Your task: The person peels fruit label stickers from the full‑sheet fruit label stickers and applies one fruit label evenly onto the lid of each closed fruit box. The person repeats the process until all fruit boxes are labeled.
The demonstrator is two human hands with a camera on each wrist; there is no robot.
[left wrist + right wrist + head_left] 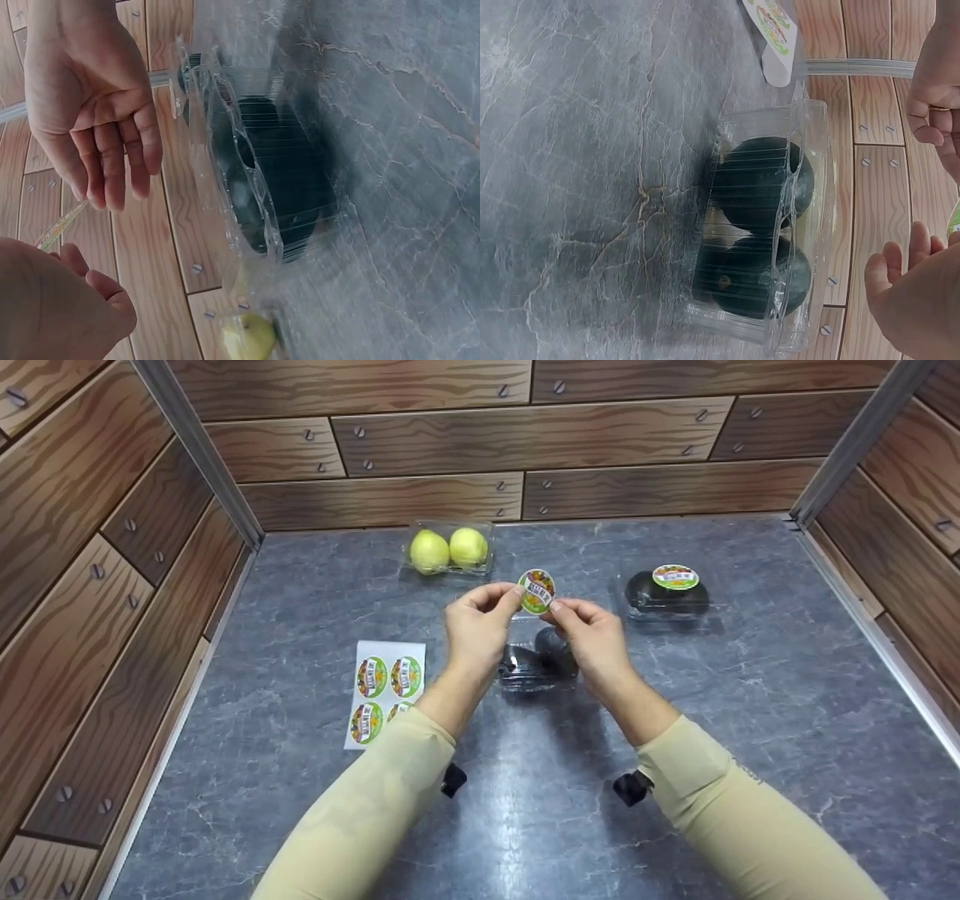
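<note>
Grey marble tabletop point(750, 720) enclosed by wood-plank walls point(90, 547).

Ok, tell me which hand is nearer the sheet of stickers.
Left. The left hand is just right of the sticker sheet and above it; the right hand is farther right, beyond the left.

You worked over a table point(750, 720) with a grey, marble-veined surface that looked smooth and faintly glossy; the walls point(420, 435) around you showed printed wood grain with metal screw heads; the corner posts point(196, 450) looked like matt grey metal; the clamshell box point(780, 225) below your hands was clear, ribbed, shiny plastic; the sticker point(537, 591) you pinched was glossy printed paper; the sticker sheet point(386, 690) had a white, slick backing; your sleeves point(375, 810) were matt beige cloth.
</note>
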